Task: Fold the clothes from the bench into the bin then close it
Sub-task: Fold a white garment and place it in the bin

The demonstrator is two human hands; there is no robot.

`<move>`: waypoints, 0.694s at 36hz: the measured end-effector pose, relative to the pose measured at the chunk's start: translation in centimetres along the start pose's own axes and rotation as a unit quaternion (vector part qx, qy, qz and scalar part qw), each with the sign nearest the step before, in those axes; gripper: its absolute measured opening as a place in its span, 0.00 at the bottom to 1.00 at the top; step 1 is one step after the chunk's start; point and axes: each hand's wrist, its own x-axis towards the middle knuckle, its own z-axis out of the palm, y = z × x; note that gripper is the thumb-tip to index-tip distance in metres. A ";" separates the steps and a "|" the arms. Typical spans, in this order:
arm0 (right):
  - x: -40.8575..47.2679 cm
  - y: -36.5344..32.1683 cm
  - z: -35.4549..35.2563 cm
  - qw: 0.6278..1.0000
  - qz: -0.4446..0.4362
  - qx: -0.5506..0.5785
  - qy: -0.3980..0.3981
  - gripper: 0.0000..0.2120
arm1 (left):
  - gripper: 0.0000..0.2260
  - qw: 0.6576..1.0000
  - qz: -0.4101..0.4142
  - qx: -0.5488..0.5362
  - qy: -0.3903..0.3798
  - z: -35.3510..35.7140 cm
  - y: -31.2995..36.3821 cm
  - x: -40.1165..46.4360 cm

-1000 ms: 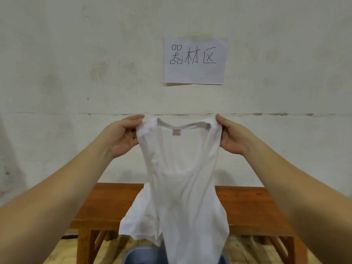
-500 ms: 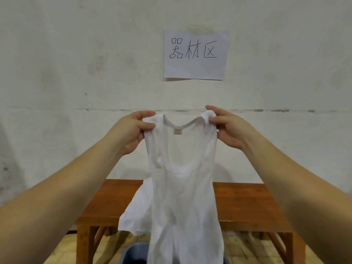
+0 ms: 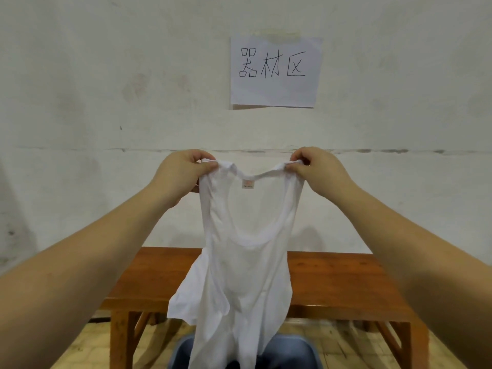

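White sleeveless cotton vest [image 3: 246, 265] hangs above the brown wooden tabletop [image 3: 332, 278]. Left hand [image 3: 183, 174] and right hand [image 3: 316, 169] each pinch a shoulder strap.

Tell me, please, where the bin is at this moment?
In the head view the blue-grey bin sits on the floor at bottom centre, in front of the wooden bench, partly hidden behind the hanging white vest.
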 end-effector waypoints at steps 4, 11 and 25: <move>0.3 0.3 -0.2 0.991 0.045 0.115 -0.043 0.08 | 0.04 0.989 0.045 0.132 0.045 -0.7 0.1 0.4; 0.8 -1.5 -0.5 0.932 0.080 0.351 -0.028 0.10 | 0.07 0.983 -0.038 -0.178 -0.012 -0.9 0.9 1.4; 0.3 -4.5 1.0 0.950 0.035 0.307 -0.046 0.10 | 0.06 0.943 -0.014 -0.299 -0.148 2.1 1.9 -0.8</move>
